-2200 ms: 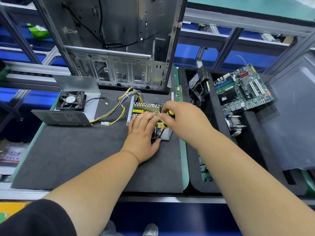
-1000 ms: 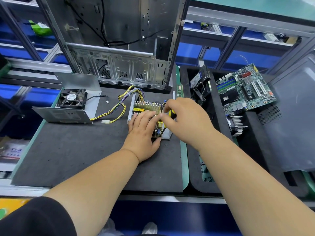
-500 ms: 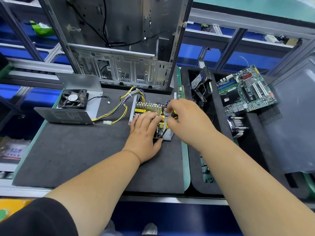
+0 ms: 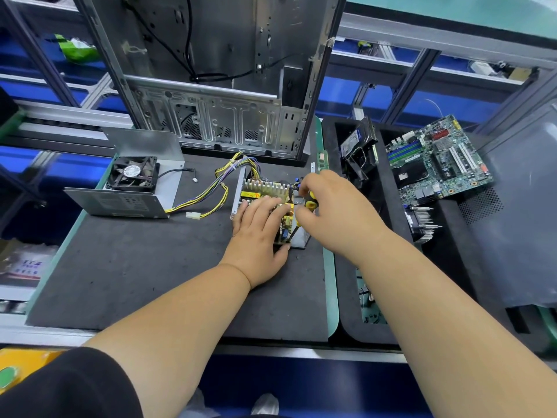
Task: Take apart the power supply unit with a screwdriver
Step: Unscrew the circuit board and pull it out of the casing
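The opened power supply unit (image 4: 265, 191) lies on the black foam mat (image 4: 135, 267), its circuit board and heat-sink fins exposed. My left hand (image 4: 259, 233) rests flat on the board with straight fingers, thumb against the near edge. My right hand (image 4: 328, 212) grips a yellow-and-black screwdriver (image 4: 309, 202); its shaft slants down toward the board's near right corner. The unit's removed metal cover with the black fan (image 4: 134, 175) sits to the left, joined by a bundle of yellow and purple wires (image 4: 217, 188).
An empty metal computer case (image 4: 217, 86) stands upright behind the mat. To the right, a black tray (image 4: 346, 282) holds a drive bracket (image 4: 358, 152), a green motherboard (image 4: 437, 161) and a finned heat sink (image 4: 422, 221). A grey panel (image 4: 524, 206) lies far right.
My right hand has shifted slightly on the screwdriver handle, showing more of the yellow grip. My left hand stays pressed on the board.
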{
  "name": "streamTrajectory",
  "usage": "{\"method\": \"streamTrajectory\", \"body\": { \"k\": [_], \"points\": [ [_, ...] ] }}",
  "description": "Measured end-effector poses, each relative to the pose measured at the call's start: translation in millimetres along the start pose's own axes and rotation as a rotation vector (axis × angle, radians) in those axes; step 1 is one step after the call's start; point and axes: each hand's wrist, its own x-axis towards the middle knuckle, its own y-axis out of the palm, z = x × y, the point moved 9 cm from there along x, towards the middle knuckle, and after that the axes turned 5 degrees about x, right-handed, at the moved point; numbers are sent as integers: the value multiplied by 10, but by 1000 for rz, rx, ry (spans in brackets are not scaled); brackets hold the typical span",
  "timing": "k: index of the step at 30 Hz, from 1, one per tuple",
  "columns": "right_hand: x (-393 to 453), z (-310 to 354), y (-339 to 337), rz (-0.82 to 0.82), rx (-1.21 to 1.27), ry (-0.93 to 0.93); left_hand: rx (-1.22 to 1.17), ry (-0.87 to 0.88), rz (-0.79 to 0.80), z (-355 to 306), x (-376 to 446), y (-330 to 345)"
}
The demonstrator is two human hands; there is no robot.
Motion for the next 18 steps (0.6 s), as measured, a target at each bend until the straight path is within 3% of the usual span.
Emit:
{"method": "streamTrajectory", "body": {
  "k": [5,13,18],
  "points": [
    [2,-8,-34,-31,-155,11,28,5,-6,0,-3,13],
    [24,-19,-20,-4,67,2,2,0,0,-1,0,0],
    [9,-15,-18,-24,-24,-15,4,-1,-3,-1,2,-4]
  ]
}}
